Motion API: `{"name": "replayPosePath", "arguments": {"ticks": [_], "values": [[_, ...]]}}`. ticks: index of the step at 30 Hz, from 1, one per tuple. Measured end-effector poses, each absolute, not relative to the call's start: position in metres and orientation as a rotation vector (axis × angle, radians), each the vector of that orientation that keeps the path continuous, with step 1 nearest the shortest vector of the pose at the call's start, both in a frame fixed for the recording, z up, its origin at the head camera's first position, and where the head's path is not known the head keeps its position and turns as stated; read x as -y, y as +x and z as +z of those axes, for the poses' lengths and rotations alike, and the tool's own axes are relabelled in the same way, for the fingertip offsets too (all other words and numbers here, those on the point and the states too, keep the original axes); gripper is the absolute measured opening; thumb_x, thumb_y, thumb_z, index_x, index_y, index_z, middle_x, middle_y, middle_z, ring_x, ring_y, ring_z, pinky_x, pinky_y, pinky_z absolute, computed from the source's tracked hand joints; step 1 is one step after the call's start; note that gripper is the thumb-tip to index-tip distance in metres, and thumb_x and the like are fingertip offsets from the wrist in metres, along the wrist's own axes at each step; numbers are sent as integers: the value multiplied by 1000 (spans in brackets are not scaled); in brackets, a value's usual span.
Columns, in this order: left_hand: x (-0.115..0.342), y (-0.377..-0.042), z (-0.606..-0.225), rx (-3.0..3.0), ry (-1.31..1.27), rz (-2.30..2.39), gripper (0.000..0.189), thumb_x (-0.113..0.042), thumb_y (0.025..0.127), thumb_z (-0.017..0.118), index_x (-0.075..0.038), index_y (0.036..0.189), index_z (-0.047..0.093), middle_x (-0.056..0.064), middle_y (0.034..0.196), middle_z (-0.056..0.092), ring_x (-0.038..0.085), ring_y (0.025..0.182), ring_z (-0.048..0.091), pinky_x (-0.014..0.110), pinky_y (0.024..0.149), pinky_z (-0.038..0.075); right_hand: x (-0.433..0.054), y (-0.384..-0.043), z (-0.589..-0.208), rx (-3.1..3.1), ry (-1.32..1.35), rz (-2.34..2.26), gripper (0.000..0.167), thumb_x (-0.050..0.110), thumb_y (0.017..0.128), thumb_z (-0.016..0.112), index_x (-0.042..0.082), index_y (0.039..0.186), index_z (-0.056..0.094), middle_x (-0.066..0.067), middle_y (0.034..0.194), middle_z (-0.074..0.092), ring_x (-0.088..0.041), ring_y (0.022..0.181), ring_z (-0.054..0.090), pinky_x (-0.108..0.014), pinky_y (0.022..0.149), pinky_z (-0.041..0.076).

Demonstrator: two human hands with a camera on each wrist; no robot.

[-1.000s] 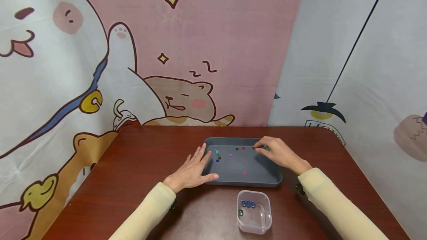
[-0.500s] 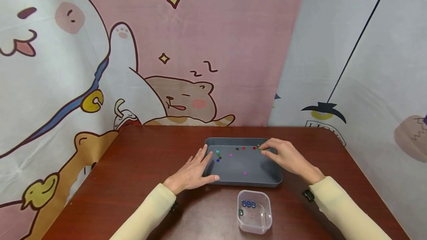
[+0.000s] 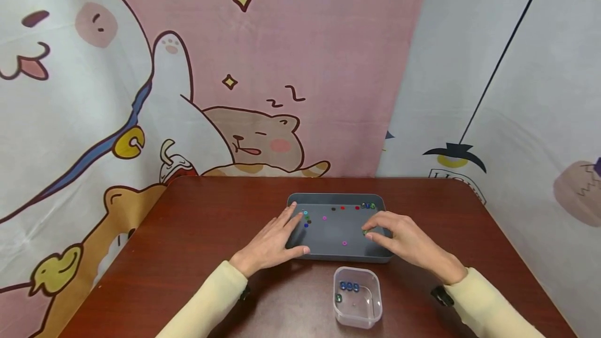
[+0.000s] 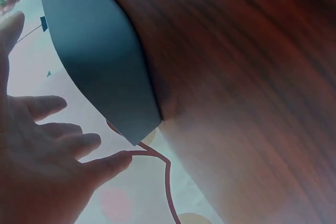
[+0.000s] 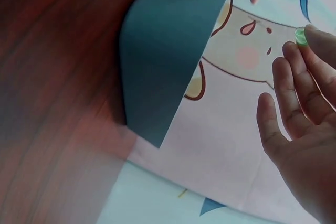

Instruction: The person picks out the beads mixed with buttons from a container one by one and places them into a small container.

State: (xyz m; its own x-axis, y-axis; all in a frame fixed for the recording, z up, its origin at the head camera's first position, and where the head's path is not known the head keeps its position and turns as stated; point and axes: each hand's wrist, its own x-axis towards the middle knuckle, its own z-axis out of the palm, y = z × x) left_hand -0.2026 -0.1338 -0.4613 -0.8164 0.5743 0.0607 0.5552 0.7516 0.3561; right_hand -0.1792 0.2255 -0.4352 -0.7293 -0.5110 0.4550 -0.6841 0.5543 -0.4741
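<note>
- Nearest, the clear container (image 3: 358,321) holds three blue beads (image 3: 349,286) and one green piece (image 3: 338,298); a knock from a low sleeve could perhaps tip it.
- The left hand (image 3: 269,239) has its fingers spread, grasping nothing, at the left edge of the gray tray (image 3: 338,258); if it pushes there, the tray may slide on the worktop (image 3: 225,207) and scatter the small rings (image 3: 345,243).
- The right hand (image 3: 406,236) pinches a green bead (image 5: 300,36) between thumb and fingertip, above the tray; being smooth and small, it could slip out if the pinch loosens.
- Compared with half a second ago: the container and the left hand are almost unchanged.
- The right hand has come nearer, away from the far right corner.
- There, farthest, three glass beads (image 3: 368,206) are now uncovered.
</note>
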Motion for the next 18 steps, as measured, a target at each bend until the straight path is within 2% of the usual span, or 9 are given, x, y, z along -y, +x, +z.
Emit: {"name": "replayPosePath", "arguments": {"ticks": [8, 18], "values": [[133, -200, -459, -2901, 964, 591, 89, -66, 97, 58, -11, 163, 33, 6, 174, 10, 25, 158, 16, 53, 123, 25, -219, -161, -434, 2465, 1098, 957, 28, 10, 90, 82, 29, 107, 74, 17, 105, 69, -10, 94, 69, -22, 76, 55], [134, -196, -459, -2922, 1030, 625, 87, -64, 97, 60, -10, 161, 37, 6, 172, 18, 22, 157, 21, 52, 122, 28, -214, -145, -433, 2405, 1246, 989, 31, 9, 90, 81, 31, 110, 72, 16, 108, 68, -6, 97, 66, -23, 79, 55]]}}
